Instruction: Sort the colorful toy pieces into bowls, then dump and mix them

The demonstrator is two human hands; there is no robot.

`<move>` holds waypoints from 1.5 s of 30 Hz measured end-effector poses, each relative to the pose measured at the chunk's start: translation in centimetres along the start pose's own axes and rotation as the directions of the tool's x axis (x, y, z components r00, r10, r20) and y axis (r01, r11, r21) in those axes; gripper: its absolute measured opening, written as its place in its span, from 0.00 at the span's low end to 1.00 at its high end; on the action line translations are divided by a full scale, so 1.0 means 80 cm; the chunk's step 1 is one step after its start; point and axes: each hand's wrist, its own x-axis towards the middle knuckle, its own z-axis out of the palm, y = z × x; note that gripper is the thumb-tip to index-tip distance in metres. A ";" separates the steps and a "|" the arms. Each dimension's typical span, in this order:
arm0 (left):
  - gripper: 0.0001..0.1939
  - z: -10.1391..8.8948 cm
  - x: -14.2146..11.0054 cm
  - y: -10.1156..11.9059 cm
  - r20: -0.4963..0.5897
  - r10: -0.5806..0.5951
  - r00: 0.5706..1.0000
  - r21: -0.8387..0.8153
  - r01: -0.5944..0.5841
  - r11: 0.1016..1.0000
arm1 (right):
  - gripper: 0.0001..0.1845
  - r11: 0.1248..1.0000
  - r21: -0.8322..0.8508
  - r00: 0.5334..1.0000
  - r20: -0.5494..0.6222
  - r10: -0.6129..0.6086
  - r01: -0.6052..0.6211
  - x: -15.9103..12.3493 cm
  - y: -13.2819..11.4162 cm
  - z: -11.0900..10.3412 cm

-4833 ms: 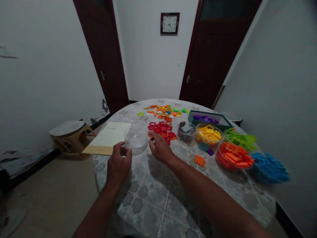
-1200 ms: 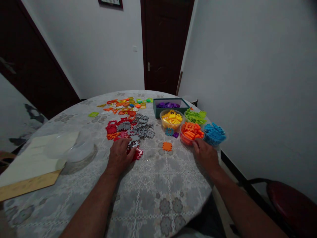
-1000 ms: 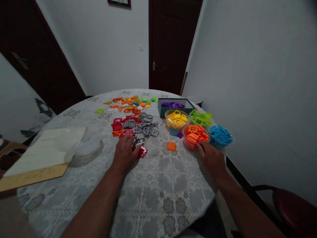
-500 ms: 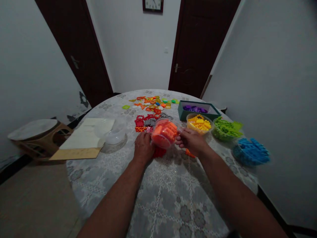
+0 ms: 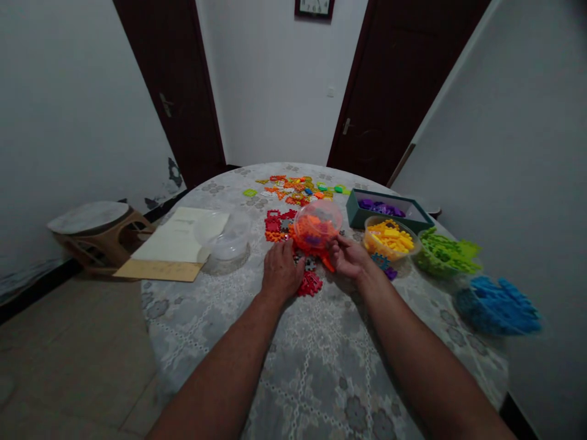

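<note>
– Since the clear tub (image 5: 326, 211) sits at the middle of things, where is it exactly?
– Above the heap of loose pieces, tipped, with what looks like its round bottom turned up. Orange pieces (image 5: 314, 227) show through the wall, and some stick out below.
– And the grip?
– The right hand (image 5: 347, 256) seems to pinch the tub's near right edge between thumb and fingers. The left hand (image 5: 282, 269) lies palm down just beside the tub, over the near end of the heap; whether it pinches a piece or touches the tub, I cannot tell.
– How would it handle?
– Light, I'd judge, thin plastic that may flex if squeezed and slip a little. Best held by the rim or low on the side, with little pressure. The pieces look stiff and hard to harm.
– What is around it?
– Red pieces (image 5: 309, 285) and grey pieces (image 5: 310, 264) by the left hand. To the right, a yellow tub (image 5: 389, 239), then a green box (image 5: 354, 212) behind it and a blue tub (image 5: 499, 308) nearest the counter (image 5: 298, 360) edge. To the left, clear plastic ware (image 5: 229, 243) and paper (image 5: 172, 241).
</note>
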 end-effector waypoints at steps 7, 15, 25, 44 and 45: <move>0.35 0.003 -0.002 -0.001 -0.044 -0.001 0.999 -0.025 0.000 1.000 | 0.10 0.998 0.065 0.996 -0.083 -0.012 0.018 -0.006 -0.021 0.019; 0.46 -0.002 -0.006 0.005 -0.079 0.016 0.997 -0.070 -0.021 0.997 | 0.09 0.990 -0.040 0.974 -0.175 -0.141 0.136 -0.019 -0.018 0.072; 0.27 -0.009 -0.001 0.009 0.022 -0.043 0.999 -0.048 0.044 0.998 | 0.12 0.514 -0.703 0.818 0.169 -0.550 0.491 0.021 0.038 0.203; 0.27 -0.023 -0.001 0.015 -0.026 -0.149 0.989 0.110 0.151 0.982 | 0.19 -0.579 -0.777 0.699 0.556 -0.449 0.246 0.012 0.043 0.096; 0.29 -0.022 -0.001 0.013 -0.031 -0.136 0.990 0.114 0.138 0.984 | 0.19 -0.603 -0.766 0.738 0.536 -0.409 0.222 0.015 0.039 0.074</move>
